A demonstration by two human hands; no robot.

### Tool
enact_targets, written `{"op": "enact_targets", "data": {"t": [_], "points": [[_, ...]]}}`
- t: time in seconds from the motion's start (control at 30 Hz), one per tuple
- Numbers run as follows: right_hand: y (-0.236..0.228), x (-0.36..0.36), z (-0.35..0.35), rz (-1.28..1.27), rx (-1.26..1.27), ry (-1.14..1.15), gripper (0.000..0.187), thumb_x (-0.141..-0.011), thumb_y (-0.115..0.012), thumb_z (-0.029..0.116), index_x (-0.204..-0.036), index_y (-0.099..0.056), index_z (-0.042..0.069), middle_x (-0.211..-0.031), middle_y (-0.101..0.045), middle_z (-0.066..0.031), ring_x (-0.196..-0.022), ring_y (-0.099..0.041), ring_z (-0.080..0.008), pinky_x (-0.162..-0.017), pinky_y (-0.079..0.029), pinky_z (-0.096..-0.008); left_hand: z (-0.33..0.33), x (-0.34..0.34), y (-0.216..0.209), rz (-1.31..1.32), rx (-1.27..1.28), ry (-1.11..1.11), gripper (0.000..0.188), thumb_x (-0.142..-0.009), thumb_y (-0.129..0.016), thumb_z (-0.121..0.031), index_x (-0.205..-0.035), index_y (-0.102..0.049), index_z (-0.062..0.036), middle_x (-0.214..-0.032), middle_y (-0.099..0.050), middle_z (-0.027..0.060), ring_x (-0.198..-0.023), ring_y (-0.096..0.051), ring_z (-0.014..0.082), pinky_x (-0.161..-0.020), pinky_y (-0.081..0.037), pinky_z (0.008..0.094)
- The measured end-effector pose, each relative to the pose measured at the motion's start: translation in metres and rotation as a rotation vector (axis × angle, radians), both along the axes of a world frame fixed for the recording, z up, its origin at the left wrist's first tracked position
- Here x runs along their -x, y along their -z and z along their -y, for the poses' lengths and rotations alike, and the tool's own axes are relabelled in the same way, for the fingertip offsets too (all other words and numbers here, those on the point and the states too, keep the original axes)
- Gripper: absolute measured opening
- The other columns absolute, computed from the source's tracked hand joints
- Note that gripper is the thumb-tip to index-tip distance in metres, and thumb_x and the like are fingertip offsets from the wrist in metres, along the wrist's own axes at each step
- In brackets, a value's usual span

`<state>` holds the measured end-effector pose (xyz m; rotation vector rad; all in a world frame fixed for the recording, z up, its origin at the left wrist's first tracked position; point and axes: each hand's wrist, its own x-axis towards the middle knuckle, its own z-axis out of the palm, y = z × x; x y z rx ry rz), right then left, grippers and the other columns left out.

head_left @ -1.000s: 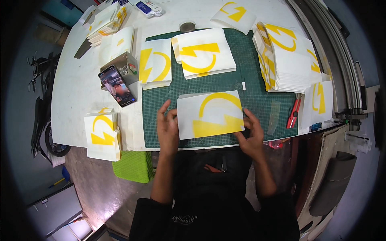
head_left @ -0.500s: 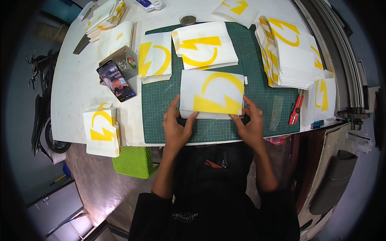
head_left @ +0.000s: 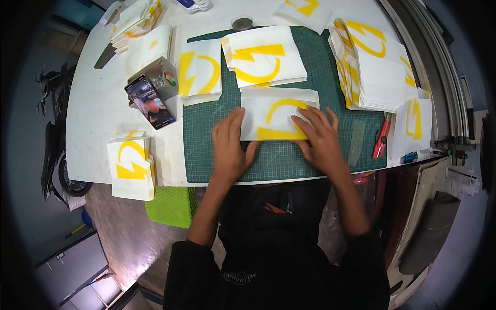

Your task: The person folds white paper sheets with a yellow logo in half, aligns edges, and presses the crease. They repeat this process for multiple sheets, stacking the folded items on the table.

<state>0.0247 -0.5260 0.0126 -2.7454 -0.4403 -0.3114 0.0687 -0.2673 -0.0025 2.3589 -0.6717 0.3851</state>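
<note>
White-yellow paper (head_left: 263, 116): left hand (head_left: 230, 150) curved, eight o'clock; right hand (head_left: 323, 143) fingers atop, four o'clock; whether either grips, unclear

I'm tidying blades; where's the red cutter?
The red cutter lies at the head view's right, near the right edge of the green mat, beside a translucent strip.

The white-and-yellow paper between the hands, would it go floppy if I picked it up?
The paper would probably bend, because it looks thin. It's likely light for the same reason. Pushed, it might slide rather than roll, since it looks flat on the green mat.
</note>
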Motion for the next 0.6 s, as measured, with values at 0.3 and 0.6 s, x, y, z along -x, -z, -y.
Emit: {"op": "enact_targets", "data": {"t": [0.3,0.6], "points": [[0.009,0.022,-0.002,-0.05,-0.576,0.369,0.092,-0.079,-0.093,0.029,-0.15,-0.044,-0.002,-0.142,-0.056,-0.0263,-0.136,-0.051,-0.0401,-0.117,-0.034,-0.0545,0.009,0.011,0.013,-0.426,0.613,-0.085,0.082,-0.079,-0.091,-0.007,-0.148,-0.047,0.0015,-0.114,-0.071,0.0161,-0.104,-0.07,0.0213,-0.099,-0.053,0.0377],[0.013,0.052,-0.013,-0.065,-0.972,0.239,0.071,-0.087,-0.084,0.006,-0.146,-0.047,-0.004,-0.102,-0.077,-0.0154,-0.097,-0.076,-0.0239,-0.09,-0.059,-0.038,-0.007,0.048,0.009,-0.554,0.748,0.056,0.055,-0.09,-0.075,0.009,-0.14,-0.052,0.0049,-0.132,-0.061,0.0167,-0.124,-0.06,0.0216,-0.107,-0.048,0.0364]]}}
